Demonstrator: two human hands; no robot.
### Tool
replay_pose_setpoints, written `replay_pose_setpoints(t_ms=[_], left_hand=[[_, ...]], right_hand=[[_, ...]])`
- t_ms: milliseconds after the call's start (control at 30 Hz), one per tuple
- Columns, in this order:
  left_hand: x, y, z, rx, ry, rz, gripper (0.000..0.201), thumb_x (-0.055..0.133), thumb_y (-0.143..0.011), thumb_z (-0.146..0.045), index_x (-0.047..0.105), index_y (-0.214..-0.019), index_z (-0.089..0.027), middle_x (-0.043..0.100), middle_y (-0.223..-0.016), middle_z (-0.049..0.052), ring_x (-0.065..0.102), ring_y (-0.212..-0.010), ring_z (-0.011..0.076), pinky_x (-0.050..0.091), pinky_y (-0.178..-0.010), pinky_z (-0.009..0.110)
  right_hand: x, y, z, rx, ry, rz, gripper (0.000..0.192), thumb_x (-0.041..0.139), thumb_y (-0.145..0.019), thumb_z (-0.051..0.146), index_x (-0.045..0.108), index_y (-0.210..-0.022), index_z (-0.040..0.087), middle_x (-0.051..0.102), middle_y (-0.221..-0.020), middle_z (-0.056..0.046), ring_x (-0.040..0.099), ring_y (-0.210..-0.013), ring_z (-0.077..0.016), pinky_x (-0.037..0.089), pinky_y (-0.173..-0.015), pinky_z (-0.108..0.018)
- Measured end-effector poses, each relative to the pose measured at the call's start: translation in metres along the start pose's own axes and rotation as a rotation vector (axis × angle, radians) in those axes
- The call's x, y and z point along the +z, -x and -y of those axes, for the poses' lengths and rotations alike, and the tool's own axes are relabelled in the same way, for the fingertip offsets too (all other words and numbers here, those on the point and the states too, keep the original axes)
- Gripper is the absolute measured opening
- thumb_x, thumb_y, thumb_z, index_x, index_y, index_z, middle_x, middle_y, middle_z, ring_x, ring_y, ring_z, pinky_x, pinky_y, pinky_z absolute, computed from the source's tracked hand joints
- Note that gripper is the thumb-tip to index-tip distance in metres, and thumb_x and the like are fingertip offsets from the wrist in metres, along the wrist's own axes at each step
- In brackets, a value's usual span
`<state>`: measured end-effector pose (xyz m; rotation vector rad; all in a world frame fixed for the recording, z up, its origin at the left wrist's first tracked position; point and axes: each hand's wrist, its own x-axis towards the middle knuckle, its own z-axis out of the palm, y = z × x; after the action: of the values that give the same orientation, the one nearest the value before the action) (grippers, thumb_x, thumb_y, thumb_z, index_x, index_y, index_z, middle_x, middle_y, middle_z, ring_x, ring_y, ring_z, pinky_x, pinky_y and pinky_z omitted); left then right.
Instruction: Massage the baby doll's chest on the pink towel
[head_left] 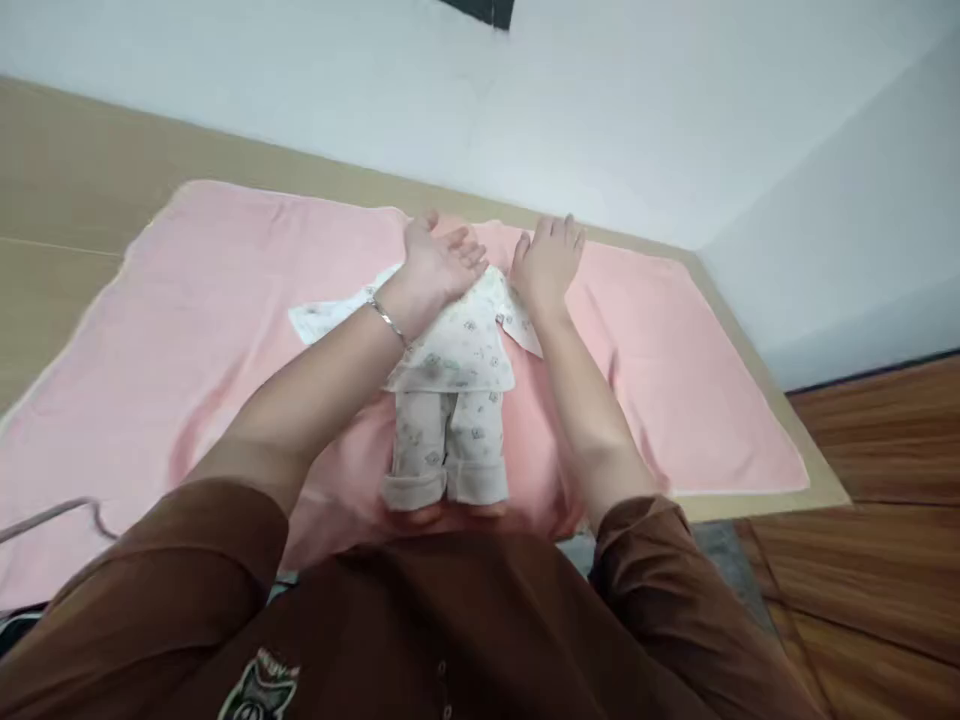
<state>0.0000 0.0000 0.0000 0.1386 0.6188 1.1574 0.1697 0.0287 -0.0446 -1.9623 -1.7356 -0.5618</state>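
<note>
A doll in a white printed top [465, 345] and matching trousers [474, 440] lies on its back on a pink blanket [247, 270]. Its trouser cuffs are folded up, and small bits of its feet show below them. My left hand [444, 262] is over the top's neck end, palm turned up, fingers loosely spread, holding nothing. Behind that hand the doll's head is mostly hidden. On the other side, my right hand [549, 260] rests back-up on the blanket with fingers stretched, beside the doll's right-hand sleeve [519, 318].
The blanket covers a light wooden table [67, 150] standing against a white wall [300, 90]. A thin grey cord [56, 515] lies at the lower left. Brown wooden boards [885, 440] are at the right. A silver bracelet [386, 316] circles my left wrist.
</note>
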Motion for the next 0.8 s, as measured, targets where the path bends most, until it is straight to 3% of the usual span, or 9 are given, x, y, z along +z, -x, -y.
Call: replay_pose_setpoints(t_ms=[233, 367, 467, 567, 600, 667, 733, 767, 800], left_hand=[[-0.021, 0.045, -0.039, 0.102, -0.08, 0.063, 0.068, 0.031, -0.104, -0.051, 0.035, -0.161, -0.014, 0.043, -0.162, 0.016, 0.038, -0.157, 0.0235, 0.04, -0.125, 0.037], [-0.025, 0.064, -0.054, 0.163, -0.088, 0.039, 0.069, 0.03, -0.102, -0.05, 0.035, -0.161, -0.014, 0.043, -0.162, 0.016, 0.039, -0.156, 0.0231, 0.046, -0.12, 0.033], [-0.027, 0.079, -0.049, 0.165, -0.107, 0.031, 0.067, 0.032, -0.102, -0.048, 0.039, -0.159, -0.013, 0.045, -0.159, 0.017, 0.042, -0.155, 0.0234, 0.048, -0.118, 0.033], [-0.034, 0.107, -0.026, 0.184, -0.123, 0.003, 0.06, 0.035, -0.102, -0.042, 0.047, -0.152, -0.01, 0.055, -0.149, 0.018, 0.049, -0.149, 0.0232, 0.048, -0.116, 0.033], [-0.038, 0.119, -0.015, 0.188, -0.121, -0.017, 0.056, 0.037, -0.103, -0.04, 0.05, -0.148, -0.01, 0.061, -0.141, 0.017, 0.054, -0.144, 0.0225, 0.048, -0.116, 0.032], [-0.046, 0.147, 0.009, 0.108, -0.127, -0.016, 0.049, 0.036, -0.105, -0.04, 0.057, -0.138, -0.01, 0.069, -0.124, 0.015, 0.064, -0.131, 0.0234, 0.05, -0.114, 0.035], [-0.055, 0.172, 0.028, 0.013, -0.104, 0.168, 0.046, 0.032, -0.108, -0.038, 0.064, -0.126, -0.01, 0.073, -0.114, 0.016, 0.071, -0.117, 0.025, 0.057, -0.106, 0.038], [-0.059, 0.182, 0.034, -0.004, -0.101, 0.206, 0.047, 0.03, -0.108, -0.038, 0.065, -0.12, -0.01, 0.073, -0.113, 0.016, 0.073, -0.113, 0.0257, 0.059, -0.102, 0.039], [-0.062, 0.189, 0.037, -0.008, -0.119, 0.17, 0.047, 0.029, -0.109, -0.039, 0.066, -0.116, -0.011, 0.074, -0.114, 0.017, 0.074, -0.112, 0.0264, 0.061, -0.1, 0.04]], right_hand=[[0.0, -0.007, -0.003, -0.028, -0.025, 0.057, 0.047, 0.042, -0.101, 0.026, 0.054, -0.14, 0.001, 0.052, -0.153, -0.026, 0.034, -0.156, -0.0384, 0.026, -0.128, -0.056], [-0.008, -0.017, -0.008, -0.002, -0.074, 0.218, 0.057, 0.047, -0.098, 0.022, 0.043, -0.151, 0.001, 0.029, -0.17, -0.025, 0.019, -0.162, -0.0373, 0.019, -0.13, -0.062], [-0.03, -0.009, 0.004, 0.023, -0.156, 0.23, 0.07, 0.05, -0.096, 0.022, 0.03, -0.16, 0.004, 0.009, -0.176, -0.021, 0.003, -0.166, -0.0363, 0.006, -0.129, -0.07], [-0.064, 0.028, 0.032, -0.049, -0.473, 0.209, 0.064, 0.044, -0.101, 0.029, 0.033, -0.161, 0.008, 0.011, -0.176, -0.02, 0.008, -0.166, -0.0314, 0.009, -0.132, -0.065], [-0.075, 0.047, 0.042, -0.103, -0.622, 0.252, 0.062, 0.041, -0.103, 0.033, 0.036, -0.159, 0.007, 0.016, -0.175, -0.022, 0.013, -0.166, -0.0305, 0.012, -0.133, -0.061], [-0.091, 0.094, 0.061, -0.212, -0.674, 0.254, 0.061, 0.039, -0.105, 0.043, 0.045, -0.156, 0.011, 0.033, -0.17, -0.02, 0.028, -0.162, -0.0279, 0.024, -0.133, -0.054], [-0.1, 0.147, 0.076, -0.371, -0.743, 0.229, 0.065, 0.038, -0.105, 0.053, 0.043, -0.158, 0.016, 0.031, -0.172, -0.015, 0.023, -0.164, -0.0291, 0.015, -0.134, -0.061], [-0.103, 0.172, 0.082, -0.435, -0.784, 0.199, 0.068, 0.035, -0.105, 0.056, 0.04, -0.16, 0.017, 0.031, -0.172, -0.014, 0.019, -0.165, -0.0296, 0.008, -0.134, -0.065], [-0.105, 0.196, 0.089, -0.477, -0.821, 0.192, 0.069, 0.029, -0.107, 0.055, 0.034, -0.163, 0.017, 0.028, -0.173, -0.014, 0.014, -0.166, -0.0282, 0.004, -0.134, -0.065]])
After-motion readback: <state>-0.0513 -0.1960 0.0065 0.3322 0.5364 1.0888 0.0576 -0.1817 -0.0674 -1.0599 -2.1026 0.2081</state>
